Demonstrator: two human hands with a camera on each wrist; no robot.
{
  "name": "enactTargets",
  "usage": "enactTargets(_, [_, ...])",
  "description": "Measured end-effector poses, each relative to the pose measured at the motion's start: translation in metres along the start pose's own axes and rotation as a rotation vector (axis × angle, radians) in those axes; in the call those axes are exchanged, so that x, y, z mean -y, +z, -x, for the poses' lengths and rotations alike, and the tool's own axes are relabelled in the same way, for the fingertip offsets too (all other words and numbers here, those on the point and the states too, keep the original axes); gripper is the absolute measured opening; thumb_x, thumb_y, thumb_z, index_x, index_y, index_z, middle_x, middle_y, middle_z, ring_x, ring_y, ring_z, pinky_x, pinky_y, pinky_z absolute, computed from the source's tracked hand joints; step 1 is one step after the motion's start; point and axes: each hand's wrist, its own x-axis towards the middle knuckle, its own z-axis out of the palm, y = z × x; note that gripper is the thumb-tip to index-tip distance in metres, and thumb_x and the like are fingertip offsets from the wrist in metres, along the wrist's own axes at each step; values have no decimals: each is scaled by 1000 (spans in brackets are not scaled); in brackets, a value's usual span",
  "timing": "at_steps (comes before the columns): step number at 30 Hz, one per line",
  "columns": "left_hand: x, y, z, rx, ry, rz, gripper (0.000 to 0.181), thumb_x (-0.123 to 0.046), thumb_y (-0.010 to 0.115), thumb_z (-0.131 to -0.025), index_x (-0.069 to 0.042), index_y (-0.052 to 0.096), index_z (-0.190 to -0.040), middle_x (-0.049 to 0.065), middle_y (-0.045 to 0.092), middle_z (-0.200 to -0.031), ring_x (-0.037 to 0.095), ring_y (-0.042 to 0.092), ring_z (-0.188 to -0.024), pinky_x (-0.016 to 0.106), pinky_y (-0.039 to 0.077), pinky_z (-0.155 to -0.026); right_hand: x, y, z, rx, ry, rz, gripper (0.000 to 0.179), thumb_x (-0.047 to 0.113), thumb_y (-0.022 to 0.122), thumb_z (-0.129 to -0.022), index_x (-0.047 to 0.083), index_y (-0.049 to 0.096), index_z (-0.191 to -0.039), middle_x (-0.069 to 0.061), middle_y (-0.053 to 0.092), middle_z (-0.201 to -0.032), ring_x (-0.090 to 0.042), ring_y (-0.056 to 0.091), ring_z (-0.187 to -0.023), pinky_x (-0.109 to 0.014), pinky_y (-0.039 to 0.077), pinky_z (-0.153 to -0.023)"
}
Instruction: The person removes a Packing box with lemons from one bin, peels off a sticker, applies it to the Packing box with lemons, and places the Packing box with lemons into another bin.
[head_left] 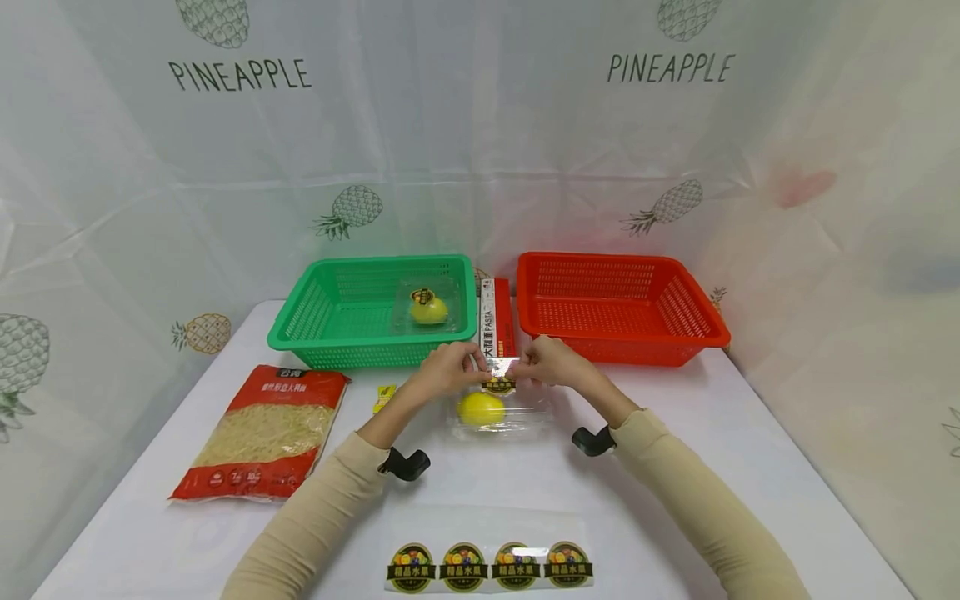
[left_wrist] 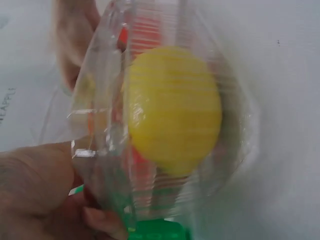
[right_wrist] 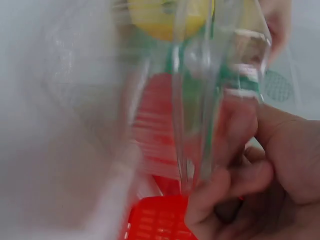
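A clear plastic clamshell box (head_left: 528, 419) with a lemon (head_left: 482, 409) inside stands at mid-table. Its lid bears a round black-and-gold fruit label (head_left: 498, 384). My left hand (head_left: 448, 371) pinches the box at its far left corner, thumb and fingers at the rim. At the far right corner my right hand (head_left: 557, 363) grips the rim likewise. Through the box wall the lemon (left_wrist: 172, 110) fills the left wrist view. Blur in the right wrist view covers part of the box, but curled fingers (right_wrist: 235, 185) show at its edge. Whether the lid is fully latched is unclear.
Behind stand a green basket (head_left: 352, 356), holding another boxed lemon (head_left: 429, 311), and a red basket (head_left: 622, 348). Between them lies a pasta box (head_left: 504, 321). A pasta bag (head_left: 262, 433) and small yellow packet (head_left: 384, 397) lie left. A label strip (head_left: 489, 568) lies in front.
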Motion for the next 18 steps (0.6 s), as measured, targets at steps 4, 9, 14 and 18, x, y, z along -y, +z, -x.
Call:
enactTargets(4, [3,-7,-1,82,70,83,11,-18,76,-86,-12,69,-91,3,62,-75,11,53,-65,21,43,-58,-6,-6,3,43,-104,-51,25,23,75,-87,1,67,-78,0,56,-61,-11,47,-56,-21,39,-50])
enactTargets(9, [2,-12,3,132,101,134,14,-13,74,-87,-6,69,-98,7,63,-80,12,55,-69,21,46,-60,-10,-7,4,80,-160,-105,14,17,75,-87,6,70,-82,0,58,-67,-14,50,-59,-21,42,-52])
enactTargets(14, [3,-11,10,114,112,127,15,-16,73,-88,-8,69,-100,5,64,-82,11,55,-71,21,47,-63,-11,-3,8,43,-167,-104,13,18,75,-87,8,69,-83,-11,63,-70,-19,55,-61,-21,44,-54])
enactTargets(18, [5,-9,16,62,131,132,15,-16,74,-87,-9,70,-100,3,64,-81,12,54,-71,20,45,-64,-11,0,14,-32,-178,-68,16,22,76,-86,10,67,-82,-9,61,-67,-19,54,-60,-22,42,-53])
